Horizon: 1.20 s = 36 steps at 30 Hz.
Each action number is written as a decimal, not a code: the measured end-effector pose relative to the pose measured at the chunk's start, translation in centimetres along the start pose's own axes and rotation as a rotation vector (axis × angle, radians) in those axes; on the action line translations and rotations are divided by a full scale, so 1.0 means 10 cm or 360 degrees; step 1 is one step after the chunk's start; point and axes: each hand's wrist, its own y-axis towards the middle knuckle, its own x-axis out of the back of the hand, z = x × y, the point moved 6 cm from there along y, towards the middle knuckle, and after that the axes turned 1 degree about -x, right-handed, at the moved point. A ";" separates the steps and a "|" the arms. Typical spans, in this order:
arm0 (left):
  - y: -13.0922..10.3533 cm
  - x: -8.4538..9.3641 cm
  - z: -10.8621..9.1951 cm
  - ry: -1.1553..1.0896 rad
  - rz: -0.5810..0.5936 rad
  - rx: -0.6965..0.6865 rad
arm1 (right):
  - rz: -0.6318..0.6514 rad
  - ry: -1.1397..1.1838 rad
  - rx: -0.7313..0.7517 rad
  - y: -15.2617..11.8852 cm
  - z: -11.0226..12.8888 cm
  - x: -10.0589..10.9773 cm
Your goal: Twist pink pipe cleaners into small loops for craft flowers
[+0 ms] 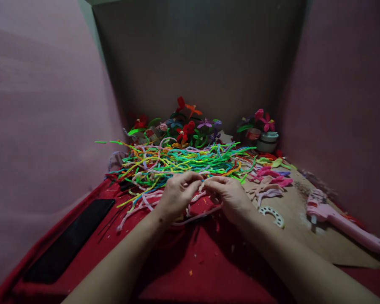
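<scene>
My left hand [180, 192] and my right hand [229, 195] meet at the middle, their fingertips almost touching. Both pinch a small pale pink fuzzy piece [202, 185], partly hidden by the fingers. Just behind them lies a wide heap of fuzzy wires [190, 160] in green, yellow, orange, teal and pink. Pale pink wires [145, 202] stretch out beside my left hand over the red cloth [190, 261]. To the right of my right hand are bent beige and pink fuzzy shapes [266, 185] on a brown board.
A black flat object [71, 240] lies at the left. On the brown board [323, 247] at the right are a pink glue gun [342, 221] and a pale curved piece with holes [273, 216]. Fuzzy flowers [185, 131] and a lidded jar [267, 142] stand along the back.
</scene>
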 end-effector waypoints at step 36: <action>-0.10 -0.26 0.11 -0.1038 0.0892 0.0677 | 0.0208 -0.0236 0.0259 -0.06 0.22 -0.09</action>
